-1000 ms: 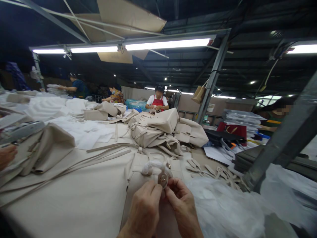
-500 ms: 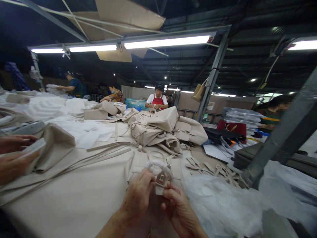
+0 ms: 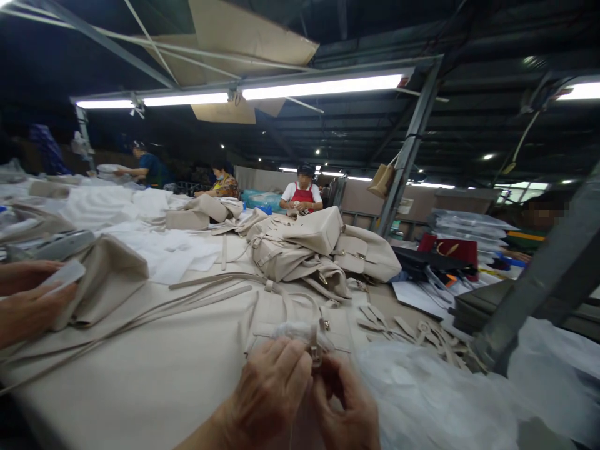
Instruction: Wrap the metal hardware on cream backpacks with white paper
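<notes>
Low in the middle of the view, my left hand [image 3: 274, 384] is closed, its fingers at a beige strap with a small metal buckle [image 3: 316, 355]. On the other side my right hand [image 3: 347, 400] pinches the lower end of this buckled strap, its fingertips partly hidden. Clear plastic wrap [image 3: 293, 331] covers a curved piece just behind my left fingers. Under and beyond both hands lies a beige bag [image 3: 262, 322] with a flap and straps. Long thin beige straps [image 3: 206, 303] run from it to the left across the table.
Beige bags [image 3: 314, 231] are heaped ahead. Crumpled clear plastic [image 3: 431, 387] and loose beige strap pieces [image 3: 422, 331] lie to the right, near a slanted metal post [image 3: 525, 294]. At left, another person's hands [image 3: 35, 306] hold a white piece beside a beige bag [image 3: 112, 275].
The buckle has turned from facing me to nearly edge-on. My left hand has come further over the strap, and my right fingers have curled in below the buckle. The view shifts slightly.
</notes>
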The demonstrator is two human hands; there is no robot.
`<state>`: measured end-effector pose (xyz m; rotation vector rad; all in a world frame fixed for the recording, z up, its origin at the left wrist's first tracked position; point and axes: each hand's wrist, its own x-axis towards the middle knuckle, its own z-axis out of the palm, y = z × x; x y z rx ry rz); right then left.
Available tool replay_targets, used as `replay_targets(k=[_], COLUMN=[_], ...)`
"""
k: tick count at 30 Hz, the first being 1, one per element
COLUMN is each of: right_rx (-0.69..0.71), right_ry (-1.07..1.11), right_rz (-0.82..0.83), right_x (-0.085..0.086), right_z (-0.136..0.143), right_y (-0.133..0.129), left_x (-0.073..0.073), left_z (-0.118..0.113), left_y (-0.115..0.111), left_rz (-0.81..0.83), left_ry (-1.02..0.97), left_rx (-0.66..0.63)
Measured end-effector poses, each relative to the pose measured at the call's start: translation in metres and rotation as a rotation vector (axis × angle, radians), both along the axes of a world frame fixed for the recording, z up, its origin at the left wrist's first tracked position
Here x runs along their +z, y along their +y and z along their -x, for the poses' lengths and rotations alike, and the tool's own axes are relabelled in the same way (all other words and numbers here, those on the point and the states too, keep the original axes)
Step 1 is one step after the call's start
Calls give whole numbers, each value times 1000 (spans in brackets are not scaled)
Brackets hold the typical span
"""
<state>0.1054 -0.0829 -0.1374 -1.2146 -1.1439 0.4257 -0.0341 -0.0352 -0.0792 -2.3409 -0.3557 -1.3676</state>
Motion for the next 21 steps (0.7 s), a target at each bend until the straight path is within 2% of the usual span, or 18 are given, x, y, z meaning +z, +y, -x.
replay_targets(k=[2,3,5,8,9,11,16,17,19,21], right_rx=[-42,-25,49,189,234,257,2,-40,-37,27], right_ry=[-229,-251,-122,166,198,131,-313,-321,-212,4], right_rz=[-73,-86,-60,68,102,106,-142,-146,-73,37], right_x=[-3,-4,-3,-1,-1,0,1,2,3,4], right_z=[0,1,4,5,4,0,-2,-1,4,9], right_y=[0,0,-1,-2,-3,-3,-4,-5,-7,-9], left_x=[-2,-2,-1,5,7,10,1,-2,-7,-8], left_z=[4,5,7,8,8,8,8,9,11,14], left_y=[0,-1,-2,-1,-1,1,4,4,4,5], left_rz=[-65,-92,-106,-55,-27,36,325,370,472,696], left_ry=[19,27,43,50,40,30,55,51,10,-71], left_rx=[-20,-26,-18,15,19,9,6,-6,-59,-160])
